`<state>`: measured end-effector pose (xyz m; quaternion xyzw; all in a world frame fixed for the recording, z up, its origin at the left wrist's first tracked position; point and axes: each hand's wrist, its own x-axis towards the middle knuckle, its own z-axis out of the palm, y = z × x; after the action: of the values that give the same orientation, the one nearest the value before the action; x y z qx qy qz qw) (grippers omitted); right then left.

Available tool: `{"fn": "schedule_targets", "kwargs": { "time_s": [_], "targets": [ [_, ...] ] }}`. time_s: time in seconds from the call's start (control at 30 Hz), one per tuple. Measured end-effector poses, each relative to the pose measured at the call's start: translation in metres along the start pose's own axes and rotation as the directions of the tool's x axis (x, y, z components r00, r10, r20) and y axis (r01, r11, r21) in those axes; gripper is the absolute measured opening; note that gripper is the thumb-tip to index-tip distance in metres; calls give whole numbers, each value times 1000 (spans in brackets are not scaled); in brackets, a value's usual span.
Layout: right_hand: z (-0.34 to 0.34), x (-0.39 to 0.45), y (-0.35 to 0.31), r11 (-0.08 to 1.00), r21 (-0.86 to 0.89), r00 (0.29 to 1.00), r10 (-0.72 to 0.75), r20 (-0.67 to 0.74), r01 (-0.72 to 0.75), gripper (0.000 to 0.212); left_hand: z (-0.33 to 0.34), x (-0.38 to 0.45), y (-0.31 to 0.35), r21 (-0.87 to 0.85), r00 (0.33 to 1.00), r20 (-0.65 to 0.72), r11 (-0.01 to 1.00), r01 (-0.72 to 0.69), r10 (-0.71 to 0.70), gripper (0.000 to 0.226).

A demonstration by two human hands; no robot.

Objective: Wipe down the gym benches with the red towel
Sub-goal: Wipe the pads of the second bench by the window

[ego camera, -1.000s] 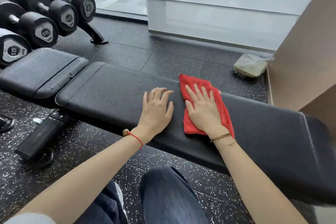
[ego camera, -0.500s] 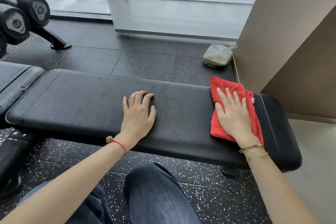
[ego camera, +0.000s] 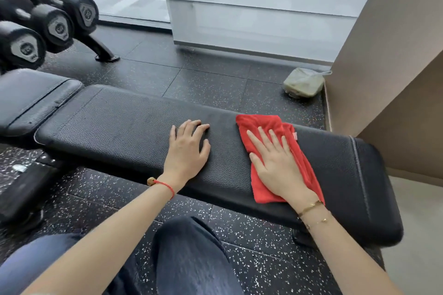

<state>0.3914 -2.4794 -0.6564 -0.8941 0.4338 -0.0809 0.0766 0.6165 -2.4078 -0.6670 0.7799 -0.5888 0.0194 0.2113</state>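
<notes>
A long black padded bench (ego camera: 124,132) stretches across the view from left to right. The red towel (ego camera: 266,127) lies folded on its right half. My right hand (ego camera: 275,163) presses flat on the towel, fingers straight and spread. Near the middle of the bench my left hand (ego camera: 187,148) rests on the bare pad to the left of the towel, with its fingers bent a little at the tips.
A second black pad (ego camera: 31,96) adjoins the bench at the left. A dumbbell rack (ego camera: 55,24) stands at the back left. A greenish pouch (ego camera: 303,82) lies on the speckled floor by a beige wall (ego camera: 388,60). My knees (ego camera: 191,254) are below the bench.
My right hand has slid the towel back leftward from the bench's right end toward the middle. The left hand has stayed on the pad.
</notes>
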Motion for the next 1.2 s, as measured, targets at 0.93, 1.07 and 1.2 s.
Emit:
{"fn": "schedule_targets", "kwargs": {
  "time_s": [0.93, 1.07, 1.2],
  "targets": [
    [90, 192, -358, 977, 99, 979, -195, 60, 188, 54, -112, 2, -320, 88, 982, -35, 979, 185, -183, 46],
    [92, 213, -365, 984, 102, 986, -155, 65, 147, 53, -109, 4, -331, 39, 982, -8, 982, 186, -186, 50],
    [92, 222, -368, 987, 94, 988, -139, 64, 132, 53, -107, 5, -335, 4, 982, -49, 983, 182, -182, 59]
  ]
}}
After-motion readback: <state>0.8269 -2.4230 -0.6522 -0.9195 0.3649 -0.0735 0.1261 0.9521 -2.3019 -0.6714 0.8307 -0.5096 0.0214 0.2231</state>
